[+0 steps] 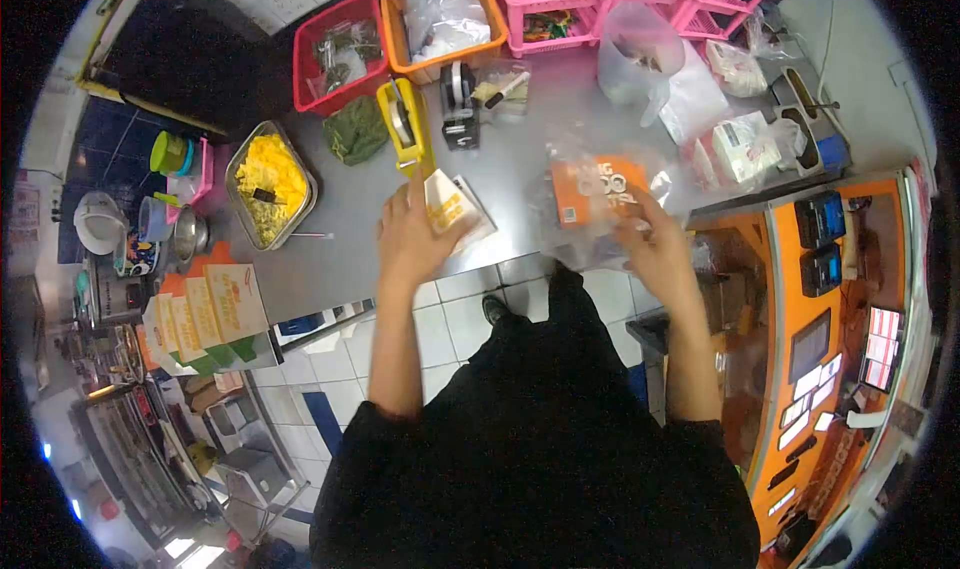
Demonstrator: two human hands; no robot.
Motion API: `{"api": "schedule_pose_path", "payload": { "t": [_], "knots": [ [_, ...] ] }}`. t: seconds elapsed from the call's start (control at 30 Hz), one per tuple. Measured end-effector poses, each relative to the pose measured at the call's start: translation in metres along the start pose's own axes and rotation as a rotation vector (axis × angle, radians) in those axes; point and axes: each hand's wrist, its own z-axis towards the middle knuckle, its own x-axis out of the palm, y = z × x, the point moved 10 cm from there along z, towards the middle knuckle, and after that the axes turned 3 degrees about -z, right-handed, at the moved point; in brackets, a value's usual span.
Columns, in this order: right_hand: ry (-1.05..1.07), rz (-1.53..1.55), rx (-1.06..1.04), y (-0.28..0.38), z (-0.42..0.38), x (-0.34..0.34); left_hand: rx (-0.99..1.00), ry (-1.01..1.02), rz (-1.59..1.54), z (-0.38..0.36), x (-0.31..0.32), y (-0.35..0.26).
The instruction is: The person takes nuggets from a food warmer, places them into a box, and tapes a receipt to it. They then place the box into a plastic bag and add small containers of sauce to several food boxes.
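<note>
Worktop [340,264], head view: left hand [412,241] at white-and-yellow printed packet [449,205], thumb and fingers apart across it, cannot tell if gripping; right hand [662,257] at orange printed card [588,187] among clear plastic [660,184], fingers bent near its edge, blurred, cannot tell if clamped.

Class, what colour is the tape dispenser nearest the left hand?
The tape dispenser is yellow, shown best in the head view.

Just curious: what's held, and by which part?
Grip unclear: left hand covers white, yellow-lettered paper at its left; right hand, orange printed card at its right edge.
</note>
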Motion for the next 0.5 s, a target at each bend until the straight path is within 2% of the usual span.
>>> {"api": "schedule_pose_path", "payload": {
  "t": [0.03, 0.07, 0.13, 0.17, 0.2, 0.27, 0.3, 0.33, 0.37, 0.4, 0.47, 0.5],
  "knots": [
    [-0.121, -0.182, -0.202, 0.022, 0.002, -0.012, 0.141, 0.063, 0.571, 0.005, 0.026, 0.007],
    [-0.127, -0.173, -0.202, 0.024, 0.004, -0.016, 0.149, 0.063, 0.578, 0.010, 0.031, 0.011],
    [-0.686, -1.019, -0.495, 0.075, -0.019, -0.044, 0.043, 0.308, 0.352, 0.017, 0.053, 0.022],
    [-0.900, -1.067, -0.637, 0.095, -0.029, -0.059, 0.005, 0.316, 0.410, 0.016, 0.043, 0.009],
    [-0.910, -1.049, -0.620, 0.091, -0.020, -0.074, 0.017, 0.317, 0.431, 0.016, 0.032, -0.008],
    [-0.765, -0.878, -0.460, 0.068, 0.010, -0.102, 0.160, 0.145, 0.217, 0.020, -0.009, -0.059],
    [-0.756, -0.870, -0.451, 0.065, 0.012, -0.113, 0.206, 0.086, 0.064, 0.017, -0.028, -0.089],
    [-0.449, -0.467, -0.265, 0.036, 0.034, -0.120, 0.241, 0.020, -0.096, 0.012, -0.051, -0.121],
    [-0.139, -0.076, -0.082, 0.010, 0.049, -0.108, 0.182, 0.124, -0.426, 0.005, -0.060, -0.164],
    [-0.122, -0.084, -0.091, 0.006, 0.055, -0.106, 0.208, 0.216, -0.543, -0.002, -0.057, -0.191],
    [-0.071, 0.717, -0.341, 0.013, 0.059, -0.100, 0.255, 0.630, -0.938, -0.013, -0.017, -0.245],
    [-0.022, 0.902, -0.258, 0.004, 0.064, -0.099, 0.368, 0.798, -0.810, -0.011, 0.013, -0.260]
  ]
}}
